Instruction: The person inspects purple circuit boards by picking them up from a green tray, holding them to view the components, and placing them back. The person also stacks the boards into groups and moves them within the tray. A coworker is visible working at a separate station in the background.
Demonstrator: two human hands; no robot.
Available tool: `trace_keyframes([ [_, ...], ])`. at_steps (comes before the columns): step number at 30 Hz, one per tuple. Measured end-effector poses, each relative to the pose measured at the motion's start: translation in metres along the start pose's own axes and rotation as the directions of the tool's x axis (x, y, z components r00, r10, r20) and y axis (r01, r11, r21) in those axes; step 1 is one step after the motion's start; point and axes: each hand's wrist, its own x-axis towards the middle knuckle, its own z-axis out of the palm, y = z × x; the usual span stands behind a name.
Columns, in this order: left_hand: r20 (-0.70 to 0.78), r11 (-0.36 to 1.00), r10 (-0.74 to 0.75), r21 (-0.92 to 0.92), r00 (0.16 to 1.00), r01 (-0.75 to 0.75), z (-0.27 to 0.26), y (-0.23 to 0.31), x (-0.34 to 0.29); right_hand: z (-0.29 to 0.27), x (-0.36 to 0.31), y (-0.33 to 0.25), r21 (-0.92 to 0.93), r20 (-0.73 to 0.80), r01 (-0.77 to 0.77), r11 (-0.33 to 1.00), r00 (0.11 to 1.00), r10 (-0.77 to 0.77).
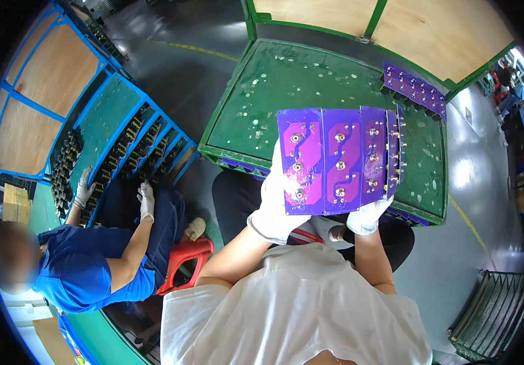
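A purple circuit board panel [342, 198], with rows of metal terminals and solder joints, is held up in front of me. It is split lengthwise into several strips, and those on the right tilt away from the rest. My left hand [272, 210], in a white glove, grips the panel's left side and lower left corner. At the lower right edge, my right hand [368, 217], also gloved in white, is closed around the strips. The panel hides most fingers of both hands. Behind it lies the green worktable [310, 73], dotted with pale specks.
Another purple panel [414, 90] rests on the table's far right corner. To my left, a co-worker in a blue shirt [85, 267] sits beside a blue rack [146, 143] of dark components. A red stool [192, 261] is between us. A metal rack [493, 313] stands at lower right.
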Motion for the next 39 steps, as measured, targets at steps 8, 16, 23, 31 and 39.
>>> trace_keyframes([
  [8, 0.146, 0.883, 0.158, 0.421, 0.977, -0.206, -0.002, 0.004, -0.005, 0.009, 0.004, 0.002, -0.084, 0.005, 0.015, 0.996, 1.000, -0.015],
  [16, 0.098, 0.991, 0.092, 0.087, 0.991, -0.100, -0.017, 0.008, -0.005, 0.027, 0.010, -0.018, -0.187, 0.049, 0.077, 0.979, 0.996, -0.069],
  [23, 0.297, 0.996, 0.076, 0.022, 0.952, -0.087, -0.033, 0.008, 0.000, 0.020, 0.018, -0.016, -0.323, 0.095, 0.195, 0.926, 0.980, -0.173],
  [31, 0.287, 0.998, 0.064, -0.014, 0.956, -0.062, -0.039, 0.009, 0.002, 0.008, 0.018, -0.002, -0.309, 0.077, 0.199, 0.930, 0.980, -0.184],
  [39, 0.269, 0.998, 0.062, -0.005, 0.961, -0.062, -0.041, 0.014, -0.001, 0.022, 0.018, -0.011, -0.173, 0.064, 0.067, 0.983, 0.996, -0.057],
])
